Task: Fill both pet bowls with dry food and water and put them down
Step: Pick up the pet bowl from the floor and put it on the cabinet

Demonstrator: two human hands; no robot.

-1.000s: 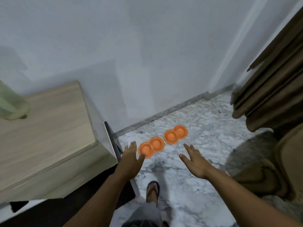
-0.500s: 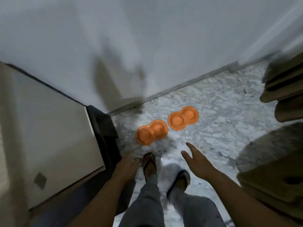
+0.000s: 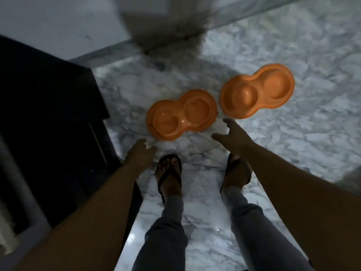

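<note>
Two orange double pet bowls lie side by side on the marble floor, both with bare wells. The left bowl (image 3: 180, 115) is just ahead of my feet; the right bowl (image 3: 257, 90) sits a little farther off. My left hand (image 3: 139, 153) reaches down just below the left bowl's near-left edge, fingers relaxed, holding nothing. My right hand (image 3: 232, 136) stretches out with spread fingers, its fingertips close to the gap between the two bowls, apart from both.
A dark cabinet (image 3: 48, 114) stands close on the left. A white wall with a grey skirting (image 3: 109, 49) runs behind the bowls. My feet in dark sandals (image 3: 169, 173) stand on the marble floor (image 3: 302, 133) right before the bowls.
The view has tilted down and come closer to the bowls. Both hands have dropped toward the floor, nearer to the bowls' front edges.
</note>
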